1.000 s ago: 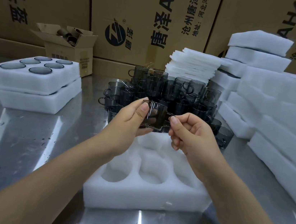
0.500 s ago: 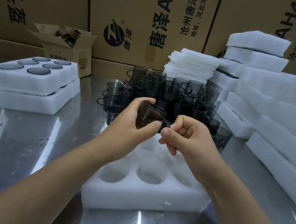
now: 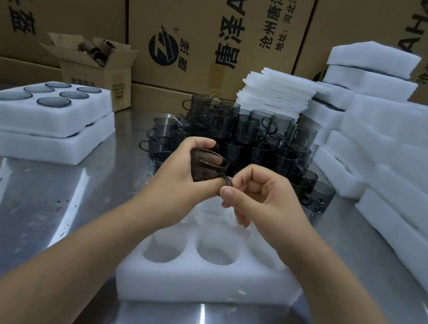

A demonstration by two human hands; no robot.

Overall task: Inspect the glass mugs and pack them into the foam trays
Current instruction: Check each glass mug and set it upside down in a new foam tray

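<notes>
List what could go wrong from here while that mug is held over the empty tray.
1. The smoked glass mug is pinched in the air between the left hand and right hand; a slip would likely drop it onto the foam tray or the steel table.
2. The stacked mugs stand right behind the hands; a forward swing might knock them over.
</notes>
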